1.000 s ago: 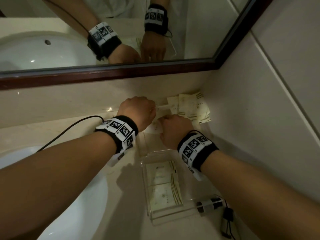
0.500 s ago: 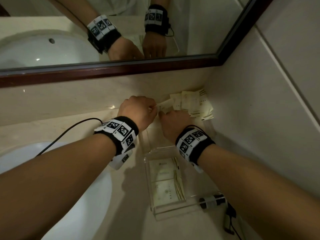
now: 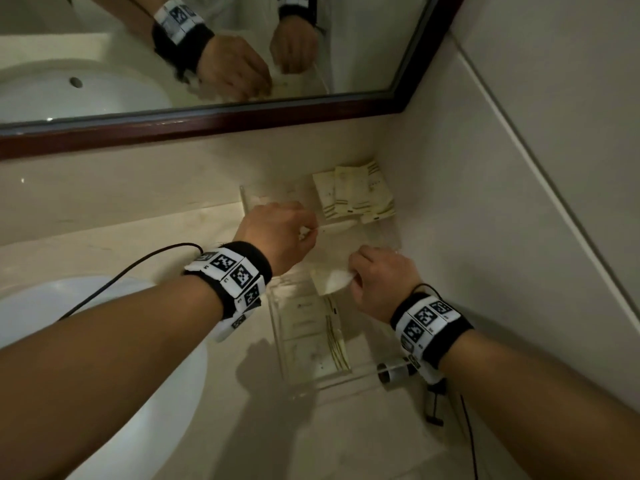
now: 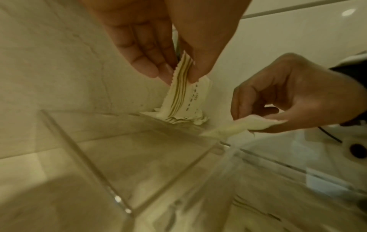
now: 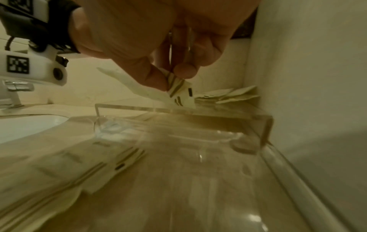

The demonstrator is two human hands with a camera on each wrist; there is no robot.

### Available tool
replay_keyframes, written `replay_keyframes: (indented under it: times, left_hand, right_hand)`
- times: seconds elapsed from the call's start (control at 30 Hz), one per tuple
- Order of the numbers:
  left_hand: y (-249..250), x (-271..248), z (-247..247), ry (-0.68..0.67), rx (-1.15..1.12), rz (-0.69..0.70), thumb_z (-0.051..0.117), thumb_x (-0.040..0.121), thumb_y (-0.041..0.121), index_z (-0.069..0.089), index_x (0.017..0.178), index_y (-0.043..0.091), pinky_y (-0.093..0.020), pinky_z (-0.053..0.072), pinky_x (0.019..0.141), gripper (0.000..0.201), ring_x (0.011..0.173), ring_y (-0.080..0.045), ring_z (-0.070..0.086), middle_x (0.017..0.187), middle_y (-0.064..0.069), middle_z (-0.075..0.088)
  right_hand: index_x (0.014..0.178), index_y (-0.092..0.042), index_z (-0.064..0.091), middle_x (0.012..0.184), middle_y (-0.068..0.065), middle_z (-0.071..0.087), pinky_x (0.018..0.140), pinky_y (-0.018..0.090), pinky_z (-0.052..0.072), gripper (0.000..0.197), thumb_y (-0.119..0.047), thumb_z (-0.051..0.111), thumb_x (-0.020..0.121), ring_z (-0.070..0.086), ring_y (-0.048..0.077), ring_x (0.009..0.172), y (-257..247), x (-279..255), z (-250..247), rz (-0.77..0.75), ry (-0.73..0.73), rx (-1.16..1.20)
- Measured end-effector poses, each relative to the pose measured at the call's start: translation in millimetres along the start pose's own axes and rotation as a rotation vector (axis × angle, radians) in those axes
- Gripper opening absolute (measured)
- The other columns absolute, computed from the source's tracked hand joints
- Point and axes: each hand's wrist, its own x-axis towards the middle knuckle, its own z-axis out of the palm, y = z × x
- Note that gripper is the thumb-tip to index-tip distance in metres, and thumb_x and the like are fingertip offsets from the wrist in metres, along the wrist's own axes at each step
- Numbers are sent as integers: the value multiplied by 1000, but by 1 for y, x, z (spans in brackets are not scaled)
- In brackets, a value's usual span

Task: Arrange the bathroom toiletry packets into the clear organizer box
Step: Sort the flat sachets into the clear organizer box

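1. A white sink basin (image 3: 104, 358) sits at the left of the pale counter (image 3: 121, 244), and a dark-framed mirror (image 3: 207, 64) runs along the far wall.
2. The left hand (image 3: 277, 233) hangs over the far part of the clear organizer box (image 3: 294, 386). Its thumb and fingertips pinch a cream packet with gold stripes (image 4: 183, 84) by one end, so the packet hangs downward.
3. The clear organizer box stands on the counter between the basin and the right wall. Flat packets (image 3: 311, 334) lie in its near left section.
4. The right hand (image 3: 381, 282) is just right of the left hand, over the middle of the box. Its thumb and forefinger pinch another cream packet (image 3: 332, 280) by one end, and the packet sticks out to the left.
5. A loose pile of packets (image 3: 353, 195) lies in the far right corner, against the wall and beyond the box.
6. A small dark-capped bottle (image 3: 394, 372) lies just beside the box's near right corner, under the right wrist.
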Motion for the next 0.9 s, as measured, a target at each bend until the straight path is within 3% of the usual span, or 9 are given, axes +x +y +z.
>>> replay_keyframes:
  times: [0.1,0.2,0.3,0.4,0.5,0.67,0.8,0.9]
  left_hand:
    - [18,-9,8,-19,1,102,60,87,34,72,84,25,-36,55,62,15,68,-21,64,84,6,68]
    - [34,-18,21,-47,6,173,61,84,29,71,80,23,-36,54,56,12,64,-23,62,80,4,65]
    - [50,-26,32,-117,64,249,57,84,27,69,81,21,-33,52,55,14,66,-25,62,81,2,65]
    - [64,-33,38,-280,161,274,50,92,26,65,92,19,-36,51,64,17,74,-26,61,92,-1,62]
    - [71,-35,48,-389,219,253,46,95,23,61,99,16,-40,52,68,17,76,-31,60,99,-5,59]
    - [79,-34,66,-461,317,238,46,97,22,59,104,12,-36,43,61,18,73,-30,56,99,-8,58]
    - [80,-28,76,-482,324,221,46,95,17,63,98,10,-38,46,64,19,80,-34,60,98,-10,60]
    - [79,-25,82,-505,276,206,48,95,23,68,96,9,-38,51,70,25,83,-32,62,97,-9,64]
  right_hand:
    - [70,-13,62,68,3,60,42,26,43,26,-12,80,52,56,26,51,6,-25,0,30,-27,-5]
    - [72,-14,59,73,3,59,44,28,40,24,-13,77,57,58,29,52,11,-44,3,94,-142,-11]
    - [94,-15,58,98,4,58,60,34,42,15,-19,62,80,64,33,77,12,-56,1,162,-316,-61]
    - [107,-16,55,111,3,54,70,34,43,21,-24,55,87,63,31,93,11,-66,-2,196,-440,-85]
    - [110,-15,55,114,4,54,75,36,47,24,-20,52,87,63,31,95,9,-71,0,219,-503,-90]
    - [111,-15,57,114,3,54,80,37,49,25,-21,54,86,62,30,99,10,-77,3,240,-549,-77]
    - [109,-15,59,113,3,55,79,37,49,26,-22,56,85,62,30,100,11,-77,6,241,-571,-66]
    - [106,-16,61,112,2,57,78,37,50,25,-20,58,82,63,29,99,12,-75,9,222,-586,-52]
